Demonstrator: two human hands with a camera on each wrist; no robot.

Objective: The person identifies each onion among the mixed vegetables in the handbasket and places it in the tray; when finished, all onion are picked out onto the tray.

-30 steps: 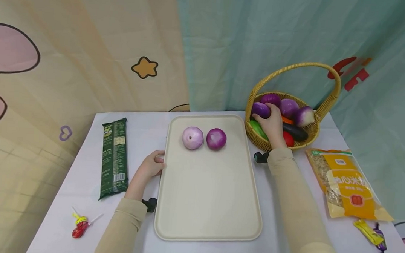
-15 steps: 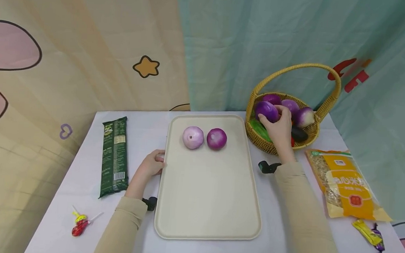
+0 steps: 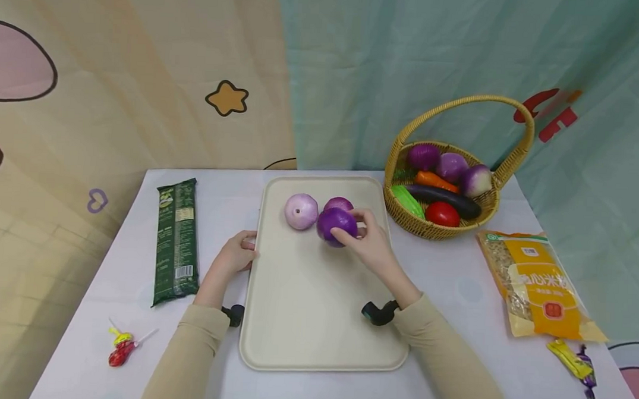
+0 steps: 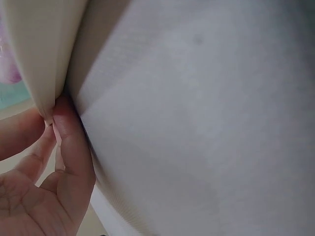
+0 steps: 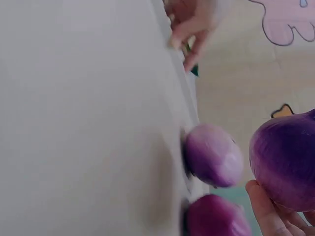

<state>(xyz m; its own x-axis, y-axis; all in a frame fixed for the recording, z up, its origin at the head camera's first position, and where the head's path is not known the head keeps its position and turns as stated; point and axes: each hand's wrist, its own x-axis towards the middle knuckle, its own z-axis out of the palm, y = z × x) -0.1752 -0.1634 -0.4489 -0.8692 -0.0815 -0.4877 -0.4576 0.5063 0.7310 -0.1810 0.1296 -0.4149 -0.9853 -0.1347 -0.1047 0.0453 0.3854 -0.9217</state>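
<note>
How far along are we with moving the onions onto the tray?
Two onions, a pale one and a darker one, already sit on the tray. The right hand holds a third purple onion over it. Three remain in the basket.

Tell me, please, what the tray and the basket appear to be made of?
The tray looks like matte cream plastic or moulded fibre: smooth, no shine, rounded rim. The basket appears to be woven wicker or rattan, with visible tan strands and a braided handle.
</note>
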